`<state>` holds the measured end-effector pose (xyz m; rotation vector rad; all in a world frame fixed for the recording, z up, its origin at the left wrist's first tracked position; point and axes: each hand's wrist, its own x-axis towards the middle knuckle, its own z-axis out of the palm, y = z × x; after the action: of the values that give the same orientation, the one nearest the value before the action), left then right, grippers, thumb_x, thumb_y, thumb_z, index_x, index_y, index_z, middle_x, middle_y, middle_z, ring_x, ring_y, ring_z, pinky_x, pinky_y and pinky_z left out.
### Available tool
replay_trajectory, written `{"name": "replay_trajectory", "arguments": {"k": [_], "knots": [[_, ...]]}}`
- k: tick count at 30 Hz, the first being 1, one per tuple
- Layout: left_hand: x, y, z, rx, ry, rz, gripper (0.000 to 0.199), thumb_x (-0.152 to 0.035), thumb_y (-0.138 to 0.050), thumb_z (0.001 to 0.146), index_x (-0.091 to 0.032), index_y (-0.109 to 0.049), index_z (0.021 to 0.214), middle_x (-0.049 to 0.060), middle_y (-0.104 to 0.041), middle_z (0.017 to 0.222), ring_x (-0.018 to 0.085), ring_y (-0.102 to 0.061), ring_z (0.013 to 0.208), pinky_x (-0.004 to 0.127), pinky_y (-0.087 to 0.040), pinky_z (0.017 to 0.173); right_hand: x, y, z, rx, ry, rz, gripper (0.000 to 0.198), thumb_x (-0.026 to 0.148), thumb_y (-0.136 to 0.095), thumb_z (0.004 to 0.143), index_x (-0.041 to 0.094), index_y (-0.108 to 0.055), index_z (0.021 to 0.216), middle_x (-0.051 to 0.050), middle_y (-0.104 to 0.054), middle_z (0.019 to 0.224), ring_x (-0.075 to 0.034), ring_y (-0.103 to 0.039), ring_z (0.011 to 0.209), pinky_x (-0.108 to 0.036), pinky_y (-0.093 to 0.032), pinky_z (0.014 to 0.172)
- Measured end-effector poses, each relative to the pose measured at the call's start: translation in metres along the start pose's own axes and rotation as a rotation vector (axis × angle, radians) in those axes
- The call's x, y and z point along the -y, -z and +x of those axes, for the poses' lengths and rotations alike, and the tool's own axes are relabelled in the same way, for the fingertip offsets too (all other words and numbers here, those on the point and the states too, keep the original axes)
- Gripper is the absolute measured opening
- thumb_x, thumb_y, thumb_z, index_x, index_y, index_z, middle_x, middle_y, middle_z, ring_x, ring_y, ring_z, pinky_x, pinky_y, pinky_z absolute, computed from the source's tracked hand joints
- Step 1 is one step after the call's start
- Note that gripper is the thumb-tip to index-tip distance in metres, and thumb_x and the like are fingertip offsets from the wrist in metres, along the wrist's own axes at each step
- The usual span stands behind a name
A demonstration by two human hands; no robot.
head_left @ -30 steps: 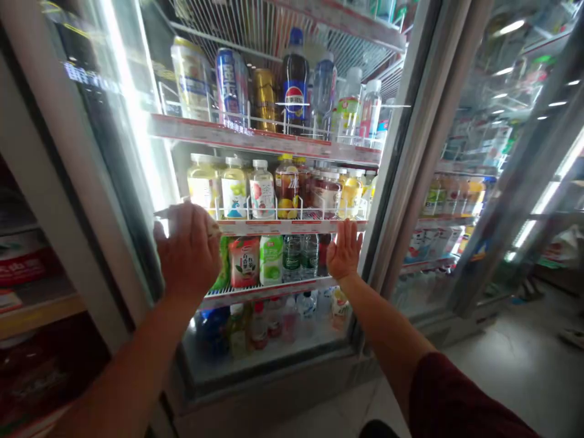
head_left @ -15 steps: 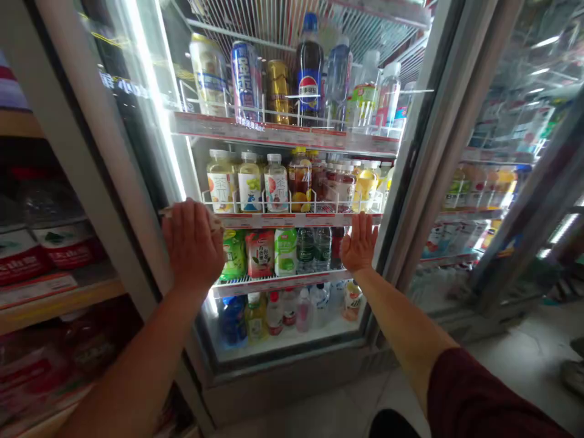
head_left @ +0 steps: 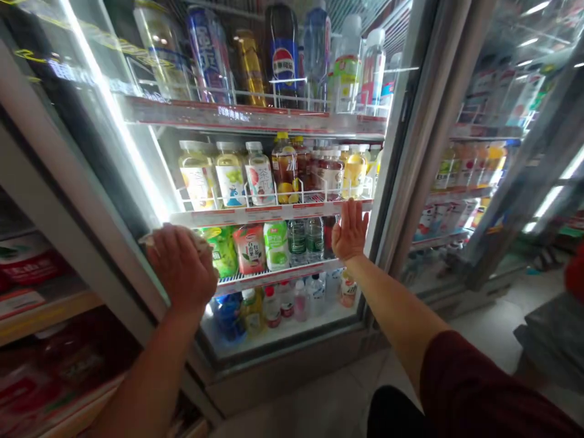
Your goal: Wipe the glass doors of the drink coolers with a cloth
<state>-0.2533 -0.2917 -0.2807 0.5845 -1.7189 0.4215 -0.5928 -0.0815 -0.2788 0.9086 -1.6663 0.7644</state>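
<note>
My left hand (head_left: pixel 182 267) lies flat over a pale cloth (head_left: pixel 149 240), pressing it to the lower left of a glass cooler door (head_left: pixel 292 348). Only the cloth's edges show around the fingers. Farther right, my right hand (head_left: pixel 350 234) rests on the same glass with its palm flat and fingers stretched out, holding nothing. Behind the pane stand rows of drinks, among them a cola bottle (head_left: pixel 283 61), a lemon tea bottle (head_left: pixel 285 170) and a red drink pouch (head_left: pixel 250 249).
To the right is another glass-fronted cooler (head_left: pixel 474 164) with bottles inside. Shelves with red-labelled bottles (head_left: pixel 31 261) stand at the left. A tiled floor (head_left: pixel 483 328) shows below, with a grey object (head_left: pixel 554 328) at the right edge.
My left hand has slid the cloth a little down and left on the glass. The right hand stays flat on the pane. The view has tilted and come closer.
</note>
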Motion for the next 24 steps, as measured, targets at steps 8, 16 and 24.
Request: {"name": "replay_trajectory", "arguments": {"k": [8,16,24], "knots": [[-0.051,-0.011,-0.093,0.102,-0.240,-0.059,0.078,-0.018,-0.052,0.105,-0.019,-0.019,0.175,0.022,-0.045,0.168,0.034,-0.029,0.165,0.055,-0.036,0.134,0.002,0.001,0.001,0.034,-0.026,0.018,0.068,0.031,-0.030,0.106,0.015,-0.032,0.172,-0.015,-0.041,0.175,-0.029,-0.021,0.170,-0.058,-0.015,0.137],[-0.064,-0.023,-0.006,0.076,-0.131,-0.126,0.065,-0.029,-0.052,0.109,-0.006,-0.036,0.168,0.026,-0.042,0.168,0.037,-0.019,0.168,0.065,-0.022,0.136,0.001,0.002,0.001,0.016,0.000,-0.004,0.068,0.031,-0.030,0.107,0.015,-0.028,0.173,-0.014,-0.041,0.175,-0.029,-0.023,0.169,-0.058,-0.016,0.137],[-0.126,-0.038,-0.056,0.134,-0.367,-0.183,0.076,-0.014,-0.049,0.104,-0.013,-0.020,0.175,0.019,-0.038,0.171,0.027,-0.012,0.168,0.051,-0.015,0.141,0.004,0.004,0.002,0.067,-0.021,0.004,0.069,0.031,-0.031,0.106,0.015,-0.029,0.173,-0.014,-0.039,0.176,-0.028,-0.021,0.170,-0.057,-0.013,0.138]]}}
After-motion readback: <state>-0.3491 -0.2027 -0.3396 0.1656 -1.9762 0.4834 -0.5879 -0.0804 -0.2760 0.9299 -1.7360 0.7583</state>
